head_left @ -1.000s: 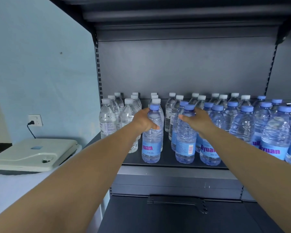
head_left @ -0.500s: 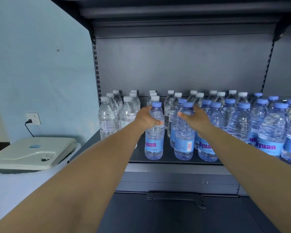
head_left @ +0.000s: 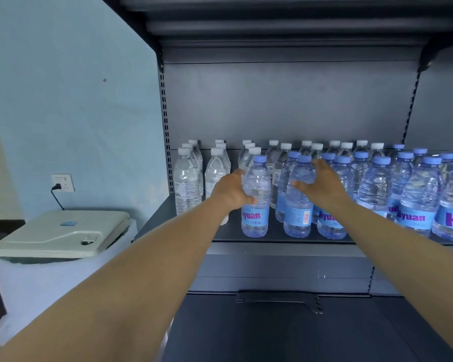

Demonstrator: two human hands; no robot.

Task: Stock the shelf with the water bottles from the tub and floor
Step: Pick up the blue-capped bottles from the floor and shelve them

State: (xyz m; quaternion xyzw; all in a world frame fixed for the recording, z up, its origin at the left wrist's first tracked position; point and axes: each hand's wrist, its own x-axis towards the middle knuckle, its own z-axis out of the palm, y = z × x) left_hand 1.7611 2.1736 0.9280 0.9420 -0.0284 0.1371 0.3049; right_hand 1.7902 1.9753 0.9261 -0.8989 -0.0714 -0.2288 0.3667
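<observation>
At frame centre the left hand (head_left: 232, 190) wraps curled fingers round a blue-capped bottle (head_left: 255, 198), likely seating it at the front, while the right hand (head_left: 322, 185), fingers spread, touches the neighbouring bottle (head_left: 298, 199) on the dark shelf (head_left: 246, 237), blue wall (head_left: 71, 100) at left.

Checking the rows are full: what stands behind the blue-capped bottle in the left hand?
Behind the blue-capped bottle held by the left hand stand white-capped bottles in a row toward the back panel. Their lower bodies are hidden by it and the hand.
</observation>
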